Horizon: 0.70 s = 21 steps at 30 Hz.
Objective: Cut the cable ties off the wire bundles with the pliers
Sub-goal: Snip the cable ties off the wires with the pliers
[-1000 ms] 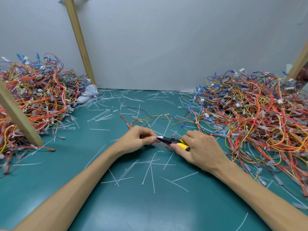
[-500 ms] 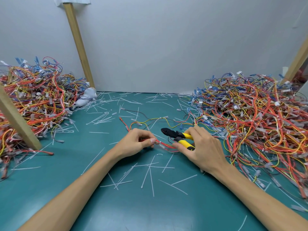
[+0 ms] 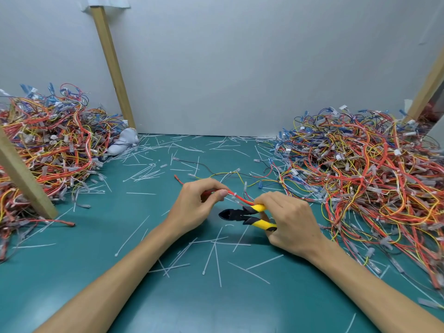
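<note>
Left hand [image 3: 194,207] pinches the red wire bundle [image 3: 240,199] mid-tabletop; right hand [image 3: 288,224] grips the pliers [image 3: 247,215]. Cutters have withdrawn from the bundle since a second ago, blades closed, suggesting that tie is severed.

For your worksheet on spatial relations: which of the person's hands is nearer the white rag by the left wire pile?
Left. The left hand lies right of and nearer the camera than the rag; the right hand is farther right still.
</note>
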### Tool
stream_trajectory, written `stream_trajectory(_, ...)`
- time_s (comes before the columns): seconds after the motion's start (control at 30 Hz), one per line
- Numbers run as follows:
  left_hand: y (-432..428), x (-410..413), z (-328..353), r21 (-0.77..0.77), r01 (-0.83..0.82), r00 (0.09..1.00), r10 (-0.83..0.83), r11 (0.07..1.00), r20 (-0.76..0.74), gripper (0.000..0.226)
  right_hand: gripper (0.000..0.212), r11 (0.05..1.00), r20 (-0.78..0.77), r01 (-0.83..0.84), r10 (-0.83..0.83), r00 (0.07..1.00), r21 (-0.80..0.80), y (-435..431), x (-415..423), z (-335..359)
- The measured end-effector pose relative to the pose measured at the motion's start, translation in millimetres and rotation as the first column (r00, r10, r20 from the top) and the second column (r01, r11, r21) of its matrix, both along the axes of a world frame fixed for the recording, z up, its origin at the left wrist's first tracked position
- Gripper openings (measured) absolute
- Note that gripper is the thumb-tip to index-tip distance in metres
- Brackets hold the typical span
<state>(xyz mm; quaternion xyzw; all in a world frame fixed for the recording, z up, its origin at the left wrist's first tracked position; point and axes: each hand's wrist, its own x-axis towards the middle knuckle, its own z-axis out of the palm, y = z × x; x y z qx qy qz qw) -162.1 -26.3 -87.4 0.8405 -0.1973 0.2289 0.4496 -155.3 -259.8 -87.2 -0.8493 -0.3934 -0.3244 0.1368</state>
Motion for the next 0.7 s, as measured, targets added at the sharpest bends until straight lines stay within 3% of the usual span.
stream_trajectory(0.1,5.4,2.9,0.6,0.128,0.033,0.999,-0.036,0.991,0.02,0.011,0.034,1.0,0.029,-0.009,0.009,1.0,0.002,-3.4,1.2,3.5)
stream_trajectory(0.23,17.1,6.3,-0.4,0.304,0.024,1.0,-0.024,0.952,-0.002,0.048,0.039,1.0,0.054,-0.012,0.013,0.998,-0.015,-4.7,1.9,7.2)
stream_trajectory(0.3,19.3,7.3,0.9,0.348,-0.055,0.998,0.04,0.936,0.052,0.059,0.037,0.999,0.059,-0.031,0.032,0.998,-0.018,-6.5,1.5,8.7)
stream_trajectory(0.43,29.2,9.5,8.8,0.484,-0.317,0.941,0.209,0.815,0.264,0.065,0.028,0.99,0.066,-0.136,0.134,0.989,0.034,-10.5,-0.8,12.1)
stream_trajectory(0.57,31.5,6.0,17.9,0.537,-0.401,0.906,0.234,0.742,0.354,0.062,0.024,0.981,0.084,-0.19,0.187,0.979,0.029,-8.2,-0.7,11.4)
stream_trajectory(0.7,30.8,3.8,25.7,0.41,-0.547,0.8,0.312,0.73,0.513,0.051,0.019,0.978,0.116,-0.209,0.209,0.971,-0.017,-5.4,-0.3,8.6)
